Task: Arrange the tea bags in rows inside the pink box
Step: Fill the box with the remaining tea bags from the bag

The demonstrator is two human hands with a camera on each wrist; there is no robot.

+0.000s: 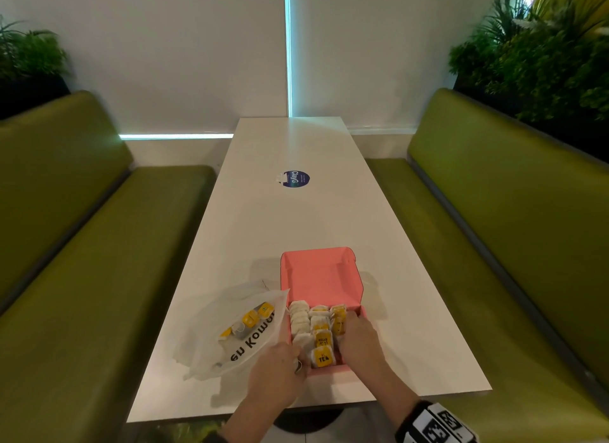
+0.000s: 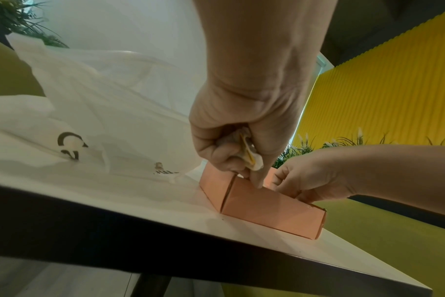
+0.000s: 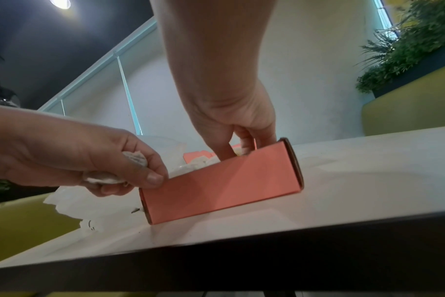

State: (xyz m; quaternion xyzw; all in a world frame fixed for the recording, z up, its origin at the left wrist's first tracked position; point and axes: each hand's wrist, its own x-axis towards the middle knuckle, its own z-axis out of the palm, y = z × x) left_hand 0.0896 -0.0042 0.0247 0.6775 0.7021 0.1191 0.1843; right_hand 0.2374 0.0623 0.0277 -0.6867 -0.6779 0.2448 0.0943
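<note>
Gripping spare tea bags [image 2: 247, 152] in curled fingers, the left hand [image 1: 276, 370] hovered at the pink box's [image 1: 321, 277] seven o'clock corner. The right hand [image 1: 357, 338] reached among boxed rows; its fingers were hidden. Bags appeared light, soft, tearable: best pinched by edges.

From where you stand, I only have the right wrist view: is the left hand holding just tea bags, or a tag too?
Observer: The left wrist view shows the left hand clutching crumpled tea bags with a yellow tag among them.
Operator: I can't see into the pink box. How full is it?
Observer: The head view shows three rows of tea bags in the pink box; the near end is filled.
Operator: Where do my right fingers sit?
Observer: The right hand reaches down into the right-hand row.
Operator: Any bags left outside?
Observer: Yes, several yellow-tagged ones lie in the white plastic bag, left of the box.
</note>
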